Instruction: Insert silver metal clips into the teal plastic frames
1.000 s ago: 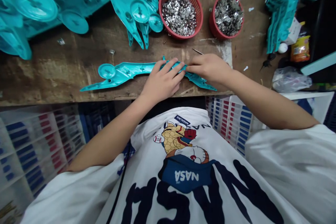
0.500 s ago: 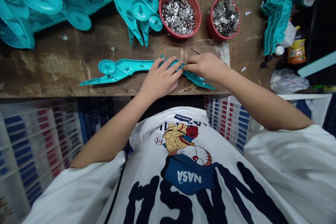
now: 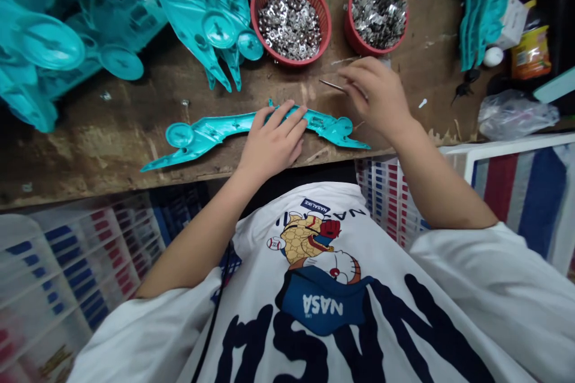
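A long turquoise plastic part point(image 3: 215, 125), with a round disc near each end, lies along the table's front edge. My left hand point(image 3: 276, 137) is laid across its middle, fingers over the far side, holding it against the table; the thumb is mostly hidden. To the right and above the part, my right hand point(image 3: 377, 96) is raised with curled fingers around a slim metal rod point(image 3: 331, 84). The rod's thin end points left, and its other end is hidden in the hand. Small metal pieces on the part are too small to make out.
Two red baskets, one of shiny metal clips point(image 3: 290, 27) and one of thin metal pieces point(image 3: 380, 12), stand at the back. Turquoise parts pile up at the left point(image 3: 49, 42) and right point(image 3: 483, 6). A plastic bag point(image 3: 516, 116) and a labelled bottle point(image 3: 532, 48) are far right.
My right hand has lifted off the right half of the part and moved up and right with the metal rod. My left hand stays on the part. The whole view has tilted slightly.
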The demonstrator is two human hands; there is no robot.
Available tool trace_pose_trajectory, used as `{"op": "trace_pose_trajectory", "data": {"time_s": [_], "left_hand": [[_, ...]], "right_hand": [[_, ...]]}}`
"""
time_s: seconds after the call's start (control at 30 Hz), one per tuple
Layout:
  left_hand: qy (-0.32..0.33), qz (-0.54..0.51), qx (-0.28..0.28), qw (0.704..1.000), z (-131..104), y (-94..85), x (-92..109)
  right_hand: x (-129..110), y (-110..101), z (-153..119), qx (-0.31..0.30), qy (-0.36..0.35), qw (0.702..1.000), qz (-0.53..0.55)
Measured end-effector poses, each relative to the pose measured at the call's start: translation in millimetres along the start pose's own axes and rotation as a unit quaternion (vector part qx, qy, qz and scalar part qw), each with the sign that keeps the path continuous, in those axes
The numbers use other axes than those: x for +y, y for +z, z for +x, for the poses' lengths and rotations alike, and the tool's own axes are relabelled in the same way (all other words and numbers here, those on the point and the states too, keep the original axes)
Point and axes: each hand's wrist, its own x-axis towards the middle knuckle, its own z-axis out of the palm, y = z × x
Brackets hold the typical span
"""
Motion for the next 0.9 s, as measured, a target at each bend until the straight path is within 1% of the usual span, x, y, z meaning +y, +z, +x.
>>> {"op": "trace_pose_trajectory", "data": {"time_s": [0.03,0.07,0.13,0.2,0.27,0.33,0.43,0.5,0.57,0.73,0.9], "left_hand": [[-0.002,-0.001,-0.002,1.0,-0.4,-0.8,0.2],[-0.002,0.0,-0.005,1.0,-0.8,-1.6,0.3],[0.001,0.008,-0.012,1.0,-1.4,-3.0,0.2],[0.007,0.019,-0.015,1.0,-2.3,-3.6,-0.7],[0.005,0.025,-0.008,1.0,-4.1,-3.0,-3.2],[-0.007,0.029,0.009,1.0,-7.3,-1.7,-7.7],[-0.023,0.039,0.043,0.998,-12.4,-0.7,-14.6],[-0.022,0.053,0.063,0.996,-13.5,-1.4,-15.6],[-0.012,0.074,0.069,0.995,-11.5,-2.5,-12.1],[0.002,0.114,0.033,0.993,-1.8,-0.6,1.4],[-0.005,0.123,0.046,0.991,1.8,4.9,3.2]], "right_hand": [[9.6,1.7,-10.0,0.033,0.039,0.999,-0.017],[18.9,4.6,-20.5,0.047,0.075,0.995,-0.037],[32.5,12.3,-40.8,0.041,0.13,0.988,-0.067],[34.4,19.4,-56.2,0.038,0.153,0.985,-0.065],[22.5,22.6,-65.0,0.056,0.151,0.986,-0.038],[1.1,21.8,-68.4,0.061,0.13,0.99,-0.002],[-30.9,19.7,-70.0,0.037,0.088,0.995,0.027],[-42.7,21.4,-71.6,0.022,0.079,0.996,0.023],[-46.0,25.1,-73.9,0.015,0.084,0.996,0.018],[-42.9,30.3,-78.0,0.022,0.09,0.996,0.014],[-50.8,28.5,-73.3,0.034,0.099,0.994,0.018]]}}
